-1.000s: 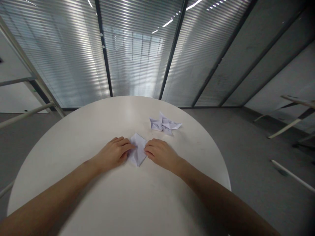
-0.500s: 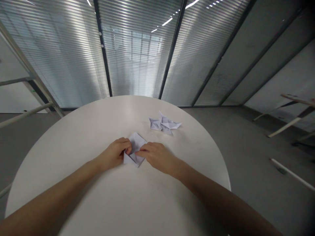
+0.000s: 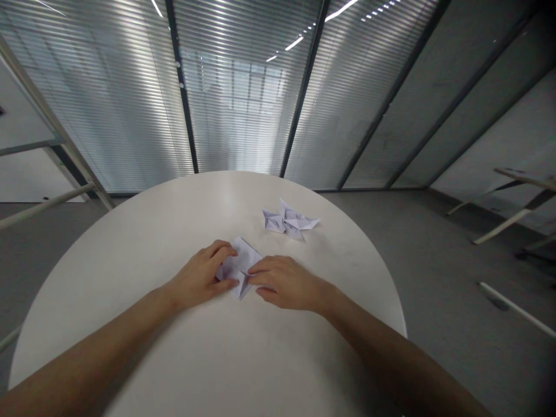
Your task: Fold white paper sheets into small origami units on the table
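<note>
White folded paper (image 3: 245,253) lies on the smooth round table (image 3: 212,359), one sharp corner toward the person, long axis running near to far. The left hand (image 3: 200,277) touches it, thumb and fingers apart; the right hand (image 3: 292,284) meets its right side, whether pinching I cannot tell.

Round white table (image 3: 212,341) with 1 folded sheet (image 3: 244,253) and 1 pointed paper figure (image 3: 292,221) on top.
</note>
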Motion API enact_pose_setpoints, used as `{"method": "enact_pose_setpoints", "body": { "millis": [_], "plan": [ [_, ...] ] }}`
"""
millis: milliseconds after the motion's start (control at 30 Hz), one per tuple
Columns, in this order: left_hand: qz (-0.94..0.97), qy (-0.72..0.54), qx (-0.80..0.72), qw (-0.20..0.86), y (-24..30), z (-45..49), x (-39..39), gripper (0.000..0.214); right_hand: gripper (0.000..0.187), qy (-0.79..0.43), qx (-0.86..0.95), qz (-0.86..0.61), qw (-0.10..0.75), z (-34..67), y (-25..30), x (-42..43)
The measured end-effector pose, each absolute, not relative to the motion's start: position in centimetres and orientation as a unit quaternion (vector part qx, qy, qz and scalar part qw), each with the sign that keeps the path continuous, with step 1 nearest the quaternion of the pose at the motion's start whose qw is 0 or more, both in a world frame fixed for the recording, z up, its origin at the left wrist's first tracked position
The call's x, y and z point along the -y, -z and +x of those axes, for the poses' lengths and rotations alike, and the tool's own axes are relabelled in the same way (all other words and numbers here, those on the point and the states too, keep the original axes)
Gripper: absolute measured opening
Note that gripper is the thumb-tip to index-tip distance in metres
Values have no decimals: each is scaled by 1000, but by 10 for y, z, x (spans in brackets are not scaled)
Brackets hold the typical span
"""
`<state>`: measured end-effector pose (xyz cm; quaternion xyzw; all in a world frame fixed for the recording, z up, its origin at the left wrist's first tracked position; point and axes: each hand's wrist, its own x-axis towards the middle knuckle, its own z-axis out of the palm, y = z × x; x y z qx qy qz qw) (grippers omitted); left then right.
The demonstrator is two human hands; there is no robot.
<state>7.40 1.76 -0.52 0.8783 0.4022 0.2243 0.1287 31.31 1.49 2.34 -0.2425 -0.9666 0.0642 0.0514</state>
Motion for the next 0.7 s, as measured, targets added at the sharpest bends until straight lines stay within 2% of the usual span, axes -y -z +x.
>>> {"method": "enact_pose_setpoints", "body": {
  "millis": [67, 200, 300, 467, 700],
  "plan": [
    [886, -212, -404, 81, 8, 75, -18, 39, 22, -102, 958, -256, 81, 318, -21, -22],
    [921, -171, -349, 19, 10, 77, -17, 20, 30, -133, 914, -352, 155, 321, -11, -31],
    [942, -156, -296, -4, 6, 79, -15, 26, 41, -173, 887, -381, 196, 321, -4, -33],
    [948, -140, -284, 33, -2, 79, -10, 33, 58, -217, 864, -384, 242, 321, 3, -37],
    [945, -142, -287, 67, -4, 76, -10, 49, 55, -324, 804, -383, 319, 319, 0, -36]
  ]
}}
